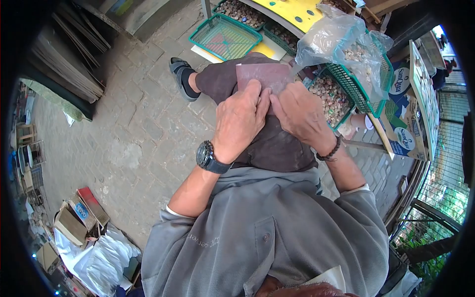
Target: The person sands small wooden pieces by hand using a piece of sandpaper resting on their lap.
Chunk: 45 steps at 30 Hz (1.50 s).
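Note:
A reddish-brown sheet (258,74), which looks like sandpaper, lies over my raised leg. My left hand (239,118) wears a black watch at the wrist and is closed on the sheet's near edge, thumb against it. Beside it, my right hand (303,118), with a dark bead bracelet, pinches the sheet's right part between curled fingers and thumb. The two thumbs almost meet at the near edge. Whether anything small lies under the fingers is hidden.
Green baskets hold small shell-like pieces (332,100) at the right. A flat green basket (225,37) sits ahead, near a yellow board (287,11). Clear plastic bags (329,37) drape over a basket. Printed cartons (403,109) stand far right; boxes (81,213) lie lower left.

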{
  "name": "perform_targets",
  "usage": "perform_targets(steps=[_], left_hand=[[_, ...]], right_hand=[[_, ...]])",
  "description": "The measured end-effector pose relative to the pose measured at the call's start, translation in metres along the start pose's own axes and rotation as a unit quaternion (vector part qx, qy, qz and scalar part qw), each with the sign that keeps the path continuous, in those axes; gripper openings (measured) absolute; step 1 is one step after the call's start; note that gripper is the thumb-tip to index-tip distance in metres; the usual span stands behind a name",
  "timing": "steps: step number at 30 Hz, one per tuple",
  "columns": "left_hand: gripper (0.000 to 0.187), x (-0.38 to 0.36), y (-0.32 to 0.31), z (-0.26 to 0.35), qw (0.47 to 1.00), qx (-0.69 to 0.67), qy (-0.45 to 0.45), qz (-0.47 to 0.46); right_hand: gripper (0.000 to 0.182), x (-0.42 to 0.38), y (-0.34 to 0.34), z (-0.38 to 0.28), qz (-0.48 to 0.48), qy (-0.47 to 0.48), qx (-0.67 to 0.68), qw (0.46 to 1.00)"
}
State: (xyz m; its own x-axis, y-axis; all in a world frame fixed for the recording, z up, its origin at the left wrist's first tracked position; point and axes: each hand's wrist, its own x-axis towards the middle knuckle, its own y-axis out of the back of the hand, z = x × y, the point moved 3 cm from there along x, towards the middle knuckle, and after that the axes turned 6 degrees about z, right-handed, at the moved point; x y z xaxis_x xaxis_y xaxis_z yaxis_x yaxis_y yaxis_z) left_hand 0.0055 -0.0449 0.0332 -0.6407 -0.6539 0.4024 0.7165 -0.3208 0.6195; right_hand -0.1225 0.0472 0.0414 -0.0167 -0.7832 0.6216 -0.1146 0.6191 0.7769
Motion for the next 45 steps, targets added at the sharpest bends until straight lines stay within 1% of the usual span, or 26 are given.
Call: perform_targets(steps=[4,6,7,8,9,10,11,12,15,16,18,19,21,22,24,25,27,28,30,31,33,34,36,42,43,45], left_hand=[[0.025,0.004,-0.002,0.002,1.0,0.001,0.003,-0.005],[0.025,0.0,-0.001,0.003,1.0,-0.005,-0.006,0.01],[0.025,0.001,0.001,0.001,1.0,-0.008,-0.011,0.023],[0.025,0.005,0.001,-0.001,0.999,-0.007,-0.011,0.03],[0.025,0.001,0.002,-0.001,1.0,-0.001,0.005,0.013],[0.025,-0.002,0.001,-0.001,1.0,0.003,0.016,-0.004],[0.026,-0.002,0.0,0.0,1.0,0.005,0.016,0.006],[0.026,-0.002,-0.001,0.0,1.0,0.004,0.017,0.005],[0.026,0.0,-0.001,-0.001,1.0,0.0,0.007,0.005],[0.026,0.0,-0.001,-0.001,1.0,-0.005,0.004,0.006],[0.026,-0.001,-0.001,-0.002,1.0,-0.01,0.005,0.009],[0.025,-0.001,-0.001,-0.003,1.0,-0.01,0.0,0.011],[0.025,-0.001,0.0,-0.003,1.0,-0.01,-0.006,0.015],[0.025,-0.001,0.0,-0.002,1.0,-0.01,0.0,0.009],[0.025,-0.001,-0.001,-0.002,1.0,-0.009,0.007,0.003],[0.025,-0.001,-0.001,-0.001,1.0,-0.008,0.003,0.005],[0.025,0.0,0.0,0.0,1.0,-0.005,-0.002,0.009],[0.026,-0.001,0.001,0.0,1.0,-0.018,0.011,0.006],[0.027,-0.001,0.001,-0.001,0.999,-0.03,0.025,0.003],[0.027,-0.002,0.001,-0.001,0.999,-0.031,0.022,0.003],[0.028,-0.001,-0.001,0.001,0.999,-0.032,0.017,0.0],[0.028,0.0,-0.001,0.003,0.999,-0.03,0.019,-0.001],[0.028,0.0,0.0,0.005,0.999,-0.026,0.022,-0.001],[0.028,-0.004,-0.002,0.0,1.0,-0.017,0.013,0.009],[0.026,-0.002,-0.003,0.0,1.0,-0.007,-0.001,0.008],[0.023,0.002,-0.003,0.003,1.0,0.004,-0.02,0.011]], right_hand=[[0.022,0.003,-0.005,0.029,0.008,-0.009,0.004,1.0],[0.02,0.007,-0.001,0.058,0.042,-0.054,-0.099,0.993],[0.013,0.005,0.003,0.063,0.043,-0.112,-0.045,0.992],[0.013,0.006,0.003,0.064,0.045,-0.106,-0.043,0.992],[0.01,0.008,0.012,0.05,0.063,-0.142,0.063,0.986],[0.007,0.008,0.021,0.037,0.083,-0.177,0.165,0.967],[0.006,0.006,0.025,0.029,0.063,-0.22,0.196,0.954],[0.006,0.006,0.025,0.024,0.061,-0.221,0.196,0.953],[0.014,0.008,0.019,0.016,0.075,-0.172,0.255,0.949],[0.014,0.008,0.017,0.014,0.075,-0.172,0.255,0.949],[0.014,0.006,0.012,0.013,0.051,-0.218,0.262,0.939],[0.014,0.005,0.01,0.015,0.048,-0.218,0.264,0.938],[0.013,0.004,0.008,0.019,0.069,-0.15,0.254,0.953],[0.013,0.004,0.006,0.021,0.068,-0.149,0.254,0.953],[0.014,0.004,0.003,0.022,0.065,-0.133,0.198,0.969],[0.014,0.003,0.003,0.021,0.065,-0.133,0.199,0.969],[0.015,0.003,0.001,0.014,0.016,-0.068,0.081,0.994],[0.015,0.003,0.005,0.008,0.016,-0.068,0.083,0.994],[0.011,0.005,0.012,-0.008,-0.031,-0.024,0.049,0.998],[0.011,0.005,0.01,-0.005,-0.031,-0.024,0.049,0.998],[0.013,0.005,0.004,0.005,-0.057,0.002,-0.016,0.998],[0.013,0.008,0.001,0.012,-0.056,0.003,-0.018,0.998],[0.02,0.014,-0.002,0.024,-0.002,-0.016,-0.057,0.998],[0.022,0.001,0.0,0.009,-0.017,-0.001,-0.051,0.999],[0.022,0.0,-0.002,0.013,-0.019,-0.004,-0.053,0.998],[0.024,0.005,-0.007,0.025,-0.013,-0.047,-0.034,0.998]])
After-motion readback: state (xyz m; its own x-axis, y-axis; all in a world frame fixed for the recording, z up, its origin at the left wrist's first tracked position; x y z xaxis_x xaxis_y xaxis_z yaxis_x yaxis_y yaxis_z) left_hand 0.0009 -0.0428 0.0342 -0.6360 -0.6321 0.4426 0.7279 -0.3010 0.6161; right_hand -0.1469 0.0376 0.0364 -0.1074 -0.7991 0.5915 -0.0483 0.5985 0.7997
